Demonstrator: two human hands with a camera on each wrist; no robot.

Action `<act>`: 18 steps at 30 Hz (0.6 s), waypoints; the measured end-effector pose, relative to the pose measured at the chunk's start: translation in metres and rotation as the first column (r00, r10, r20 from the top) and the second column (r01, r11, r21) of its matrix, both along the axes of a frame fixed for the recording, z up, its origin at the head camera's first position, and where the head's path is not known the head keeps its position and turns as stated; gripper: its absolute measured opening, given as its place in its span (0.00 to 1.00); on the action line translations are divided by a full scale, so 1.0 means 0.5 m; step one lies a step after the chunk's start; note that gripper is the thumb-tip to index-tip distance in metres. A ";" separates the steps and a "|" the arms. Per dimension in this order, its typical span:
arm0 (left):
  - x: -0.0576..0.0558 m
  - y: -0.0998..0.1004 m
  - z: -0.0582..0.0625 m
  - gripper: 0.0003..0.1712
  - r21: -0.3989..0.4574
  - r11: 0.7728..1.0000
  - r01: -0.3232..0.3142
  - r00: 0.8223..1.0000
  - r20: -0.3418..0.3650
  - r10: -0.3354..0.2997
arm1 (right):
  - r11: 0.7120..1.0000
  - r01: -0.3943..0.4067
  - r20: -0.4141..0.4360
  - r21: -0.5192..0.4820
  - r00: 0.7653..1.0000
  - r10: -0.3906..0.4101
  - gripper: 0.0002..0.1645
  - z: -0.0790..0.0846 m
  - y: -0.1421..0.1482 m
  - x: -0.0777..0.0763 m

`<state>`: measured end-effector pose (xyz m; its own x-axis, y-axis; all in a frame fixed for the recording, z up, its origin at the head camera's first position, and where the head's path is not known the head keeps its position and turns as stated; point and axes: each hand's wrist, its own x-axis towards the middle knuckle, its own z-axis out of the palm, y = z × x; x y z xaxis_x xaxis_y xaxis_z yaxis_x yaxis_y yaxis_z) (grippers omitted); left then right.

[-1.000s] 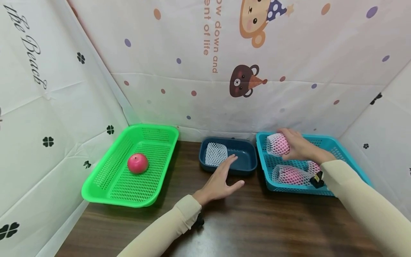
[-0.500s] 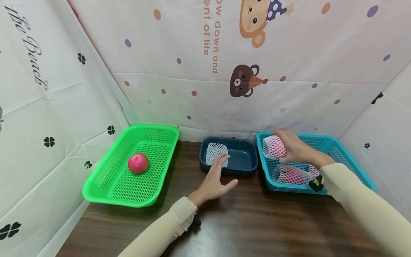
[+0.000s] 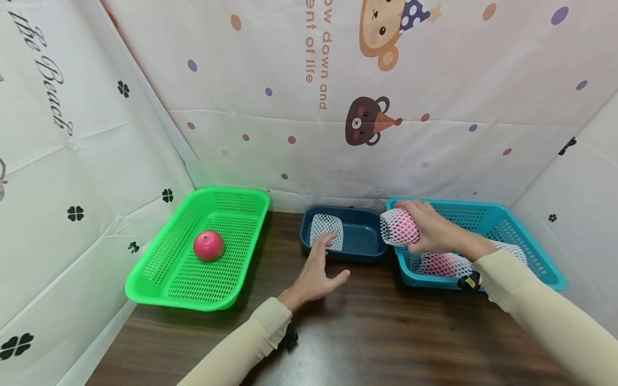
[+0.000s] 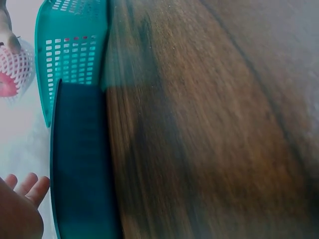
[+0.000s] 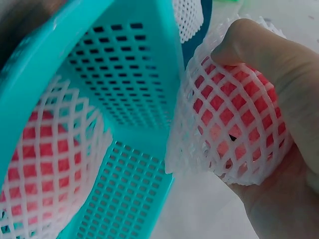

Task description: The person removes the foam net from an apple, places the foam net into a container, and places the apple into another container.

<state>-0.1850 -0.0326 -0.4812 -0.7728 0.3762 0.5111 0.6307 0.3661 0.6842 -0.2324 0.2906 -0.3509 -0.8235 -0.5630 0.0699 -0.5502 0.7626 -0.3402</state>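
Note:
My right hand (image 3: 433, 228) grips a pinkish-red apple (image 3: 404, 227) in a white foam net, raised over the left rim of the turquoise basket (image 3: 545, 268). In the right wrist view the thumb presses the net's side, and the netting (image 5: 187, 144) extends past the fruit. Another netted apple (image 5: 45, 164) lies inside that basket. My left hand (image 3: 311, 281) holds nothing; its fingers are spread and reach over the front rim of the navy tray (image 3: 362, 238). An unfilled white foam net (image 3: 333, 225) lies in the tray's left part, partly covered by the fingertips.
A bright green basket (image 3: 193, 303) stands at the left with one bare apple (image 3: 208, 245) in it. The brown wooden table (image 3: 367, 332) stretches out in front. Printed white cloth (image 3: 289, 155) rises behind the containers and along both sides.
My right hand has carried the netted apple left, from inside the turquoise basket to its left rim. My left hand has drifted slightly left and down, still spread.

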 end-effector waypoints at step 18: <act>0.012 -0.036 0.006 0.48 0.028 0.998 -0.050 0.998 -0.022 0.051 | 0.999 -0.016 0.017 -0.048 1.000 0.017 0.61 -0.010 -0.053 0.026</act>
